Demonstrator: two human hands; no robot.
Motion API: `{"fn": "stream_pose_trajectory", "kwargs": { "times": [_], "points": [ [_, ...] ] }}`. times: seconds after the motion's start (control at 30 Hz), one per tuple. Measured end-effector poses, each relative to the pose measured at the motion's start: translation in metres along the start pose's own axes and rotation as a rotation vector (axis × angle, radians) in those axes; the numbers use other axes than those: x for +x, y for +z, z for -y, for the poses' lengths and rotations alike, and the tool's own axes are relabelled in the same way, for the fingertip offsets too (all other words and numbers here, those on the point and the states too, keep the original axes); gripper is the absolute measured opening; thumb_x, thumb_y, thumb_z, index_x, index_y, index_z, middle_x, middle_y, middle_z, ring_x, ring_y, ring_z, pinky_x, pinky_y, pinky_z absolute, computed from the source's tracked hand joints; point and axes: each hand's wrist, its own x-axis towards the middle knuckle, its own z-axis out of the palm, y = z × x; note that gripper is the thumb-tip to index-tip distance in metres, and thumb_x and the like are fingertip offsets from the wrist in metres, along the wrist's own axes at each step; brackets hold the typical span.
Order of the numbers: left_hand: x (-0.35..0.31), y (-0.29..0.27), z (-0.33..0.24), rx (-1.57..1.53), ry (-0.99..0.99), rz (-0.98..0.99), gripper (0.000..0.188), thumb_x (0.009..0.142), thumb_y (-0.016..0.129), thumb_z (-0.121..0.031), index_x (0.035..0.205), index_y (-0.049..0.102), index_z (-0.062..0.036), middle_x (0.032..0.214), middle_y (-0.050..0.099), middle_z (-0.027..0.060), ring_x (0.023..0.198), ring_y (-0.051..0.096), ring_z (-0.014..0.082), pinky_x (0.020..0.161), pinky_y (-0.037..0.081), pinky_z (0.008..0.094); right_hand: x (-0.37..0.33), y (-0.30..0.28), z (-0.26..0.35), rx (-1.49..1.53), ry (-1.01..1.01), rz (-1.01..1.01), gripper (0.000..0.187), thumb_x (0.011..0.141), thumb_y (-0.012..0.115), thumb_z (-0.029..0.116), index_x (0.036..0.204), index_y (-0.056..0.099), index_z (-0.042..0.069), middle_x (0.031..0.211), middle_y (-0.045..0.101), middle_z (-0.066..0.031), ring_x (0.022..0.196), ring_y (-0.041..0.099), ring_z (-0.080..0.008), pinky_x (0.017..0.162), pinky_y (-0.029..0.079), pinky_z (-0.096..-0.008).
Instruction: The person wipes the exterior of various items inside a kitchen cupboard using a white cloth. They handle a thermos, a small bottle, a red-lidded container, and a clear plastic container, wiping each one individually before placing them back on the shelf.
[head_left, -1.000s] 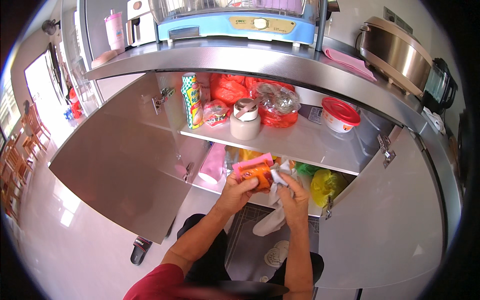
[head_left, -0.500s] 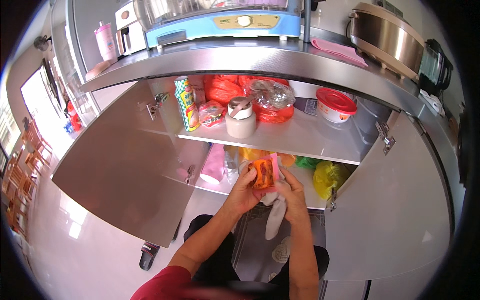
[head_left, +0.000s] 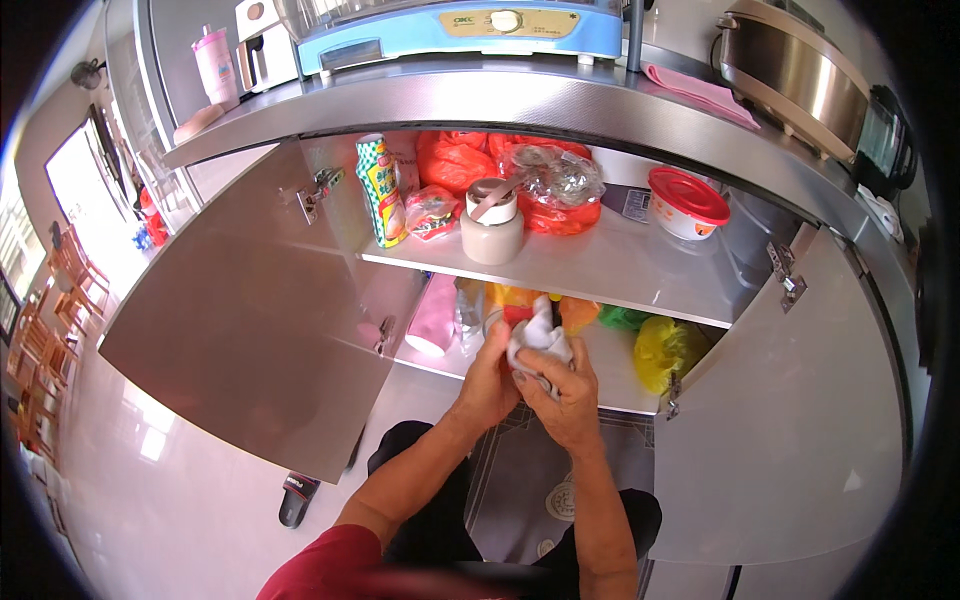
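Observation:
In front of the open cabinet's lower shelf, my left hand [head_left: 487,378] is closed round a small orange packet [head_left: 517,314]. Only a reddish-orange bit of it shows above my thumb; the rest is behind the cloth and fingers. My right hand [head_left: 563,395] grips a bunched white cloth [head_left: 541,338] and presses it over the packet. Both hands touch each other. Behind them on the lower shelf lie orange plastic bags [head_left: 578,315] and a pink cylinder [head_left: 434,318].
The upper shelf [head_left: 620,273] holds a cream jar [head_left: 492,228], a green-yellow canister [head_left: 380,192], red bags [head_left: 455,163] and a red-lidded tub [head_left: 687,203]. A yellow bag [head_left: 658,355] sits lower right. Cabinet doors [head_left: 240,330] stand open either side. A slipper [head_left: 297,499] lies on the floor.
My right hand has brought the white cloth up from hanging below onto the packet, covering most of it. The view has shifted slightly.

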Motion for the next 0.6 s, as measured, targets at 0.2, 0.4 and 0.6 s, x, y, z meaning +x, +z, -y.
{"fn": "stream_pose_trajectory", "kwargs": {
  "times": [0.2,0.4,0.6],
  "points": [
    [-0.002,0.001,-0.014,-0.094,-0.100,-0.024,0.072,0.092,0.019,-0.063,0.132,0.040,-0.0080,0.122,0.055,0.0103,0.111,0.054,0.0235,0.095,0.043,0.0391,-0.002,-0.028,0.007,0.386,0.289,0.211,0.028,0.075,0.063,0.002,0.102,0.068,0.006,0.097,0.054,-0.0101,0.085,0.056,-0.0197,0.076,0.047,-0.0303],
    [-0.006,0.011,0.002,0.219,-0.047,-0.046,0.070,0.091,0.023,-0.063,0.135,0.037,-0.0096,0.131,0.047,0.0105,0.121,0.046,0.0232,0.102,0.037,0.0405,0.006,-0.004,0.016,-0.145,0.033,-0.157,0.036,0.076,0.063,0.005,0.111,0.065,0.011,0.095,0.051,-0.0126,0.085,0.056,-0.0270,0.073,0.047,-0.0344],
    [-0.002,-0.004,-0.001,0.035,-0.098,-0.137,0.070,0.090,0.032,-0.064,0.129,0.040,-0.0063,0.120,0.053,0.0106,0.107,0.054,0.0226,0.094,0.044,0.0386,0.000,-0.005,0.028,-0.233,0.000,0.173,0.036,0.074,0.064,0.004,0.110,0.066,0.008,0.103,0.054,-0.0157,0.090,0.058,-0.0282,0.078,0.047,-0.0338]
  ]
}}
